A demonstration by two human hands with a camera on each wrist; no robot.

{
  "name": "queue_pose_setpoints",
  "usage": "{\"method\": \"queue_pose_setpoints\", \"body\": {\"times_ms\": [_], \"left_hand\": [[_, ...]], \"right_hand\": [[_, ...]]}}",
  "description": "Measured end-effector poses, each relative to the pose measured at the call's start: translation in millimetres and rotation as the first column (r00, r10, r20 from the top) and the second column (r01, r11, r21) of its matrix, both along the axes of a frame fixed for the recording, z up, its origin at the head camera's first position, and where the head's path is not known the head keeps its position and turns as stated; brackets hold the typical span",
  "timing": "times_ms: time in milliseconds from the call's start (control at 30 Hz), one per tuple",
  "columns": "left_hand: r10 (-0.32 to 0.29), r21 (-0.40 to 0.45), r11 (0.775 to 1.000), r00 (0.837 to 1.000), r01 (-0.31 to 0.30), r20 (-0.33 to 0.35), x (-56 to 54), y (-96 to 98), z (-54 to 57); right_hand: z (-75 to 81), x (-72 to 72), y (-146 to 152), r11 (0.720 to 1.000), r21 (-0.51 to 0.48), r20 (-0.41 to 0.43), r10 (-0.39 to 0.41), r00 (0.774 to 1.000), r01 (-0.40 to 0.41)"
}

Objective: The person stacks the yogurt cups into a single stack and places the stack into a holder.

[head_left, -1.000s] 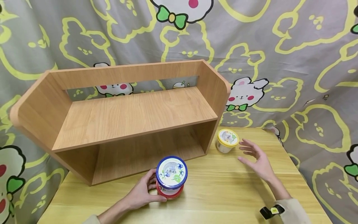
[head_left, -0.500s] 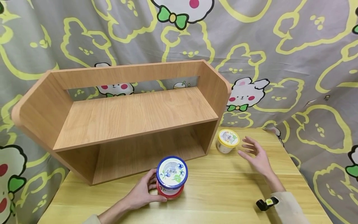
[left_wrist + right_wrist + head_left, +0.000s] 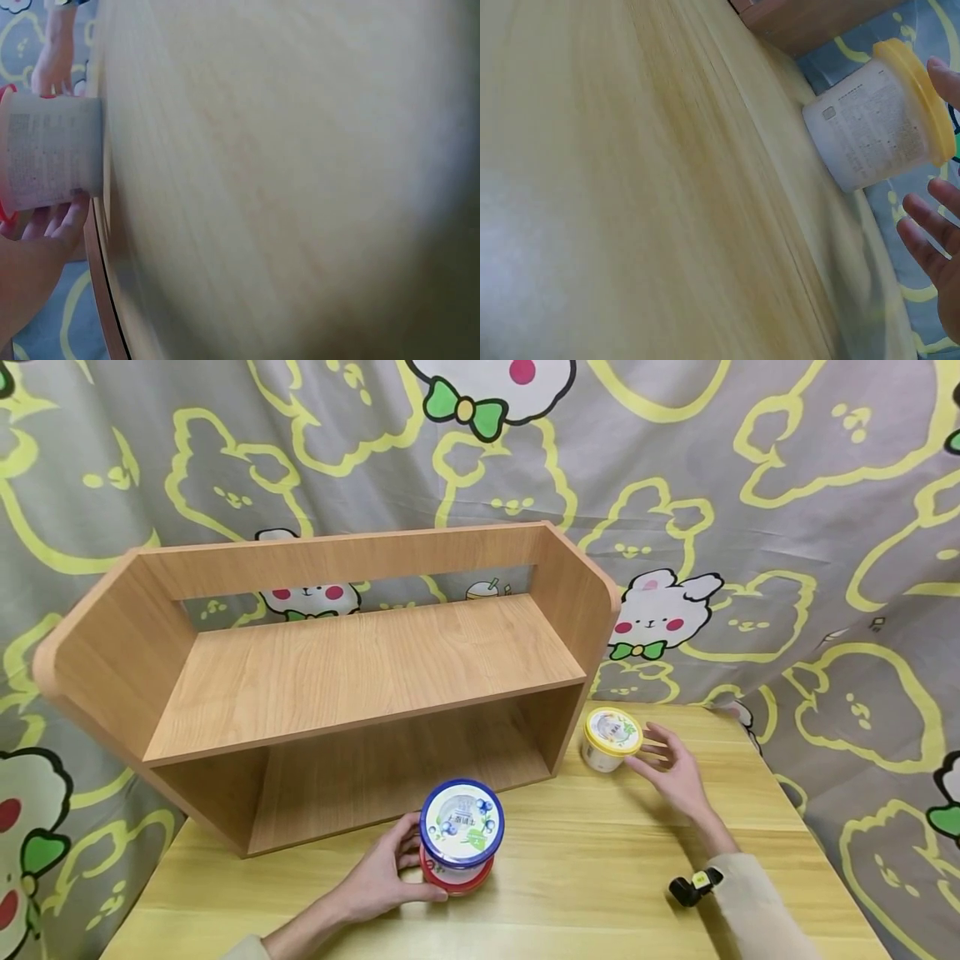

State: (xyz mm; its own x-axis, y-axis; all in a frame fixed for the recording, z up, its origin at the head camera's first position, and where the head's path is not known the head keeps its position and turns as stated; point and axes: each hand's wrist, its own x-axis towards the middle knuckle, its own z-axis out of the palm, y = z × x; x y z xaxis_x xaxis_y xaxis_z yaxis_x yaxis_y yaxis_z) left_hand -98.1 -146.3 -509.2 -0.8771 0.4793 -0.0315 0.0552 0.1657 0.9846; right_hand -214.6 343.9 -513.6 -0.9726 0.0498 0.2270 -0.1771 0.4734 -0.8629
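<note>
My left hand point(image 3: 385, 872) grips the red-lidded tub point(image 3: 453, 882) on the table, thumb at the front and fingers behind. On top of it sits a tub with a blue lid point(image 3: 462, 823); the lid carries a blueberry print. In the left wrist view, the red-lidded tub's pale printed wall point(image 3: 56, 150) stands on the table with fingers against it. Right of the shelf stands a yellow-lidded tub point(image 3: 613, 732). My right hand point(image 3: 678, 781) is beside it, fingers spread and loosely bent. The right wrist view has the thumb close to the yellow lid point(image 3: 919, 101) and several fingertips apart from the tub.
A wooden two-level shelf point(image 3: 360, 668) stands at the back left of the table, its lower compartment facing me. A cartoon-print curtain point(image 3: 810, 527) hangs behind and along the right side. The wooden table point(image 3: 570, 893) runs out to the right under my right arm.
My right hand has moved left, closer to the yellow-lidded tub. The left hand and both stacked tubs have stayed in place.
</note>
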Motion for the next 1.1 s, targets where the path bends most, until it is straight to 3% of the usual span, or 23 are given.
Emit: {"method": "queue_pose_setpoints", "body": {"times_ms": [1100], "left_hand": [[0.006, -0.018, 1.0, 1.0, -0.006, -0.004, -0.7, 0.6, 0.3]], "right_hand": [[-4.7, -24.7, -13.0, 1.0, -0.028, 0.079, 0.012, 0.997, -0.01]]}}
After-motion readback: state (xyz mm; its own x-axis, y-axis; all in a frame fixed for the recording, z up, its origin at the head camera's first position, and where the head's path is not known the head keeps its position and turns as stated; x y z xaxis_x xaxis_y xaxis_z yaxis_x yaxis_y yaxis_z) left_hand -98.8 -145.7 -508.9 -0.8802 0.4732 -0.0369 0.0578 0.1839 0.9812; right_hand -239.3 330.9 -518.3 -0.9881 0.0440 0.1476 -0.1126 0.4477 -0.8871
